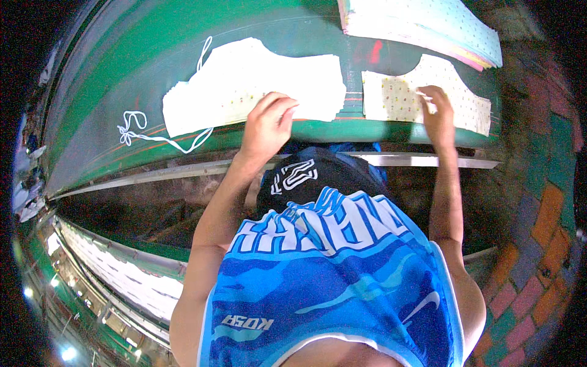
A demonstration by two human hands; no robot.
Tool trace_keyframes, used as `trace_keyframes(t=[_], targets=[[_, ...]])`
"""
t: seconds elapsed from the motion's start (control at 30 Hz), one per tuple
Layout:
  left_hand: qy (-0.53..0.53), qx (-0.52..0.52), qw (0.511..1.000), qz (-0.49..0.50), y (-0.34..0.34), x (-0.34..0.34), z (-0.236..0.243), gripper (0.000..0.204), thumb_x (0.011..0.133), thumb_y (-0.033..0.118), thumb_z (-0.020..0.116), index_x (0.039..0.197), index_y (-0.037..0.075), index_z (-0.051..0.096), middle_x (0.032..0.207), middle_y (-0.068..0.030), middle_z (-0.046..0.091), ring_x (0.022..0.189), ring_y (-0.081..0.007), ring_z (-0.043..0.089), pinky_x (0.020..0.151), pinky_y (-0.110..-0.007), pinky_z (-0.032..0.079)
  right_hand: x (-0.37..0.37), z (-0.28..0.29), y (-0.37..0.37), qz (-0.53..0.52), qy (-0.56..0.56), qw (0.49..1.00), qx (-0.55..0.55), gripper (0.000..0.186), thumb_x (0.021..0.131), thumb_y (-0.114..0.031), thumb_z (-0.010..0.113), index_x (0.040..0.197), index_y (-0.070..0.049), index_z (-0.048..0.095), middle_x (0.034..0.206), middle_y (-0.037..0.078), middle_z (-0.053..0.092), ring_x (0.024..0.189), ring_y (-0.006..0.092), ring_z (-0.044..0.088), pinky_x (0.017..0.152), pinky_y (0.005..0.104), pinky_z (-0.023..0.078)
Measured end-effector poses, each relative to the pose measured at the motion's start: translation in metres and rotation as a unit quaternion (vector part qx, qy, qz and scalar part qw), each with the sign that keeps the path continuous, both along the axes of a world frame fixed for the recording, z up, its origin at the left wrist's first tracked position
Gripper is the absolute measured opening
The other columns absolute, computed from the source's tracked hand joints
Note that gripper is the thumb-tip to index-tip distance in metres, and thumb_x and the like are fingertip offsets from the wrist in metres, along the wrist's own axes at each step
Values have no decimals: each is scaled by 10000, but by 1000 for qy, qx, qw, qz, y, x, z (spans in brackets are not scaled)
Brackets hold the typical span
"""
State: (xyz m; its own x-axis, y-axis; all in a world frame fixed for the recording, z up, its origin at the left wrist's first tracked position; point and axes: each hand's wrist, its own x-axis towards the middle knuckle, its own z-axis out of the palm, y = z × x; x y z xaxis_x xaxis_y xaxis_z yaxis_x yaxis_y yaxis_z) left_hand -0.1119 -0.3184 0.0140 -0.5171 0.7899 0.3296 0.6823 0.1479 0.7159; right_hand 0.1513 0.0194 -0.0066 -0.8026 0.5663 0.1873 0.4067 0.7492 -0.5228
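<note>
From afar, I'm watching cloth handling: left hand (269, 122) curling over the bench's (287, 27) left white stack (244, 76), right hand (438, 119) curling over the right patterned cloth (465, 101), pinches unclear; next is seemingly needing fingertip control.

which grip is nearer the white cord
Left. The left grip is right of the white cord, by the larger fabric stack; the right grip is farther right, at the smaller patterned fabric.

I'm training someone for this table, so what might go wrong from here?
The white cord seems to run beneath the left fabric stack; a tug could skew the layers. The cream patterned fabric lies close to the near edge of the green table, so a brush from the right hand might push it off.
</note>
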Motion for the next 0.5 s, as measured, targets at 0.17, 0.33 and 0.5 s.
trace_keyframes(t=[0.17,0.33,0.5], targets=[[86,-68,990,-90,36,15,-3,215,865,76,764,1079,61,747,1058,-120,657,1032,-328,649,933,-438,546,-84,4,-86,200,58,977,-36,265,887,-16,778,1143,-86,769,1161,120,700,1151,321,660,995,412,557],[117,-69,985,-108,39,13,-17,229,869,117,769,1090,60,752,1053,-98,641,1043,-315,628,945,-443,535,-98,-7,-101,272,27,962,-7,217,841,21,778,1041,-62,773,1153,108,704,1089,314,670,948,424,571],[84,-26,993,-84,40,9,-31,154,873,109,772,1015,55,749,1012,-107,674,981,-332,656,891,-437,557,-88,-25,-106,221,72,973,-19,167,841,-13,766,998,-69,775,1066,98,722,1027,324,689,911,433,582]])
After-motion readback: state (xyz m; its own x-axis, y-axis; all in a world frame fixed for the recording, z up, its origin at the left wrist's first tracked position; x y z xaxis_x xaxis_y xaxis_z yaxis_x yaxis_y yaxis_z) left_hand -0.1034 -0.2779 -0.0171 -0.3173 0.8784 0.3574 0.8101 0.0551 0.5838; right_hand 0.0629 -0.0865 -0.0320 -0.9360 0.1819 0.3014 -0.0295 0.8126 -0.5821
